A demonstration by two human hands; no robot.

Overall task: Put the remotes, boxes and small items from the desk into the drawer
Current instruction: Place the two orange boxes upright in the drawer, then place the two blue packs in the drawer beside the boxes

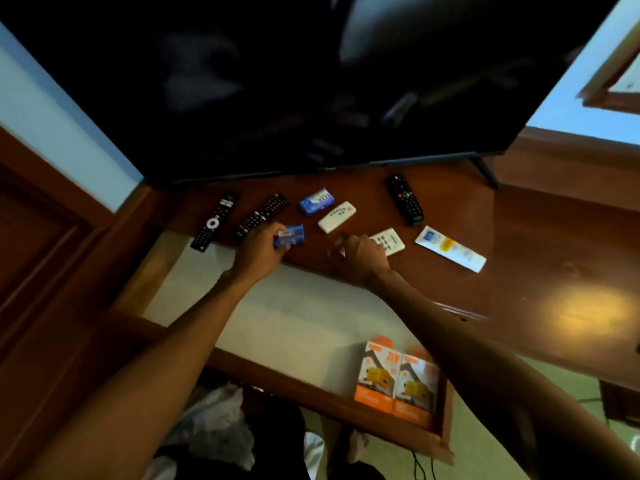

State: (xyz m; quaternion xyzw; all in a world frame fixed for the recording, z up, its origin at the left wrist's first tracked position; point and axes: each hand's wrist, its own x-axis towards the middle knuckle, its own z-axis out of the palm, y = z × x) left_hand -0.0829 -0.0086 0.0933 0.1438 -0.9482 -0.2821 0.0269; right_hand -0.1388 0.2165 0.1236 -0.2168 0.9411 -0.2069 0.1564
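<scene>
My left hand (260, 251) grips a small blue box (290, 235) just above the desk's front edge. My right hand (358, 255) rests on the desk with fingers curled, touching the near end of a white remote (389, 240); whether it grips it is unclear. On the wooden desk (450, 209) lie two black remotes (214, 221) (262, 214) at the left, another blue box (316, 201), a second white remote (336, 216), a black remote (404, 199) at the right and a white packet (450, 248). The open drawer (294, 320) below holds two orange-and-white boxes (396, 379).
A large dark TV screen (311, 81) overhangs the back of the desk, its stand foot (486, 173) at the right. Wooden panelling runs along the left. A glare spot (585, 311) shines on the desk's right part. My feet and cables show on the floor below.
</scene>
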